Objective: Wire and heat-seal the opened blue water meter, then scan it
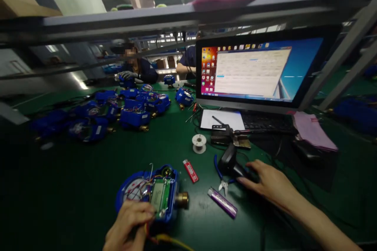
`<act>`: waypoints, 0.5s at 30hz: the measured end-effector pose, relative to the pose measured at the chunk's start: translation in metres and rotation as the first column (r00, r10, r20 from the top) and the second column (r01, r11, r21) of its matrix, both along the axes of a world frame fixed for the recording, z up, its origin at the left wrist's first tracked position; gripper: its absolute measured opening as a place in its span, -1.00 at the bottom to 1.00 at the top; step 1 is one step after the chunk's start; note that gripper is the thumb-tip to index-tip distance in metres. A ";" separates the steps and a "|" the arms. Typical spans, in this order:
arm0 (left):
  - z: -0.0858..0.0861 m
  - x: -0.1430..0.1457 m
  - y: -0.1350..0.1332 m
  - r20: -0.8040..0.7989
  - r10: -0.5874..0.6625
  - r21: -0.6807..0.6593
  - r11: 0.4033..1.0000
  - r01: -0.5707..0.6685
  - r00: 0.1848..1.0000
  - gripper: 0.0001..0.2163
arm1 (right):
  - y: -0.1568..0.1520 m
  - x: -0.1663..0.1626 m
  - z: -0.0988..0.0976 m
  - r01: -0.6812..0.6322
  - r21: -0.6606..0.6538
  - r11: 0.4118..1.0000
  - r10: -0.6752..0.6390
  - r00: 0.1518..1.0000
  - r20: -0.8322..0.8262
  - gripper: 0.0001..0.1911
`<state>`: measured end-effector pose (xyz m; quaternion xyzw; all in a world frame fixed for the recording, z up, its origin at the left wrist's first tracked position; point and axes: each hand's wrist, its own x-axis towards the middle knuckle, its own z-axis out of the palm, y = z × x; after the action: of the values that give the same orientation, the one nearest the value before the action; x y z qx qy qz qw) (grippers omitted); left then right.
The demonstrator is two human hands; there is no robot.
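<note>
Between my left hand (129,223) and right hand (269,184) lie a red lighter (191,170), a purple tube (222,202) and cutters (221,174). Bare counter (73,188) opens left of the open meter (153,194), up to the heap of blue meters (129,110).

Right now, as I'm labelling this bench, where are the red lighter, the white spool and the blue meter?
red lighter (191,171): head view, mid-body
white spool (199,143): head view, top flange
blue meter (159,195): head view, green display board

Left hand (128,225) partly below bottom edge; monitor (253,70) text illegibly small
</note>
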<state>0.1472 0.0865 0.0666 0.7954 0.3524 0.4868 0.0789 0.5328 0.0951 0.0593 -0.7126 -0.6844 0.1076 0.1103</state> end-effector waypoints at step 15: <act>0.007 0.008 -0.009 0.037 0.048 -0.104 0.994 -0.044 0.998 -0.85 | -0.011 -0.061 0.045 -0.579 0.045 0.814 0.492 0.646 -0.584 -0.77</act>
<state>0.1554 0.0779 0.0732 0.7721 0.3939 0.4851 0.1156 0.4721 0.0838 0.1038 -0.4176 -0.7889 0.3931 0.2206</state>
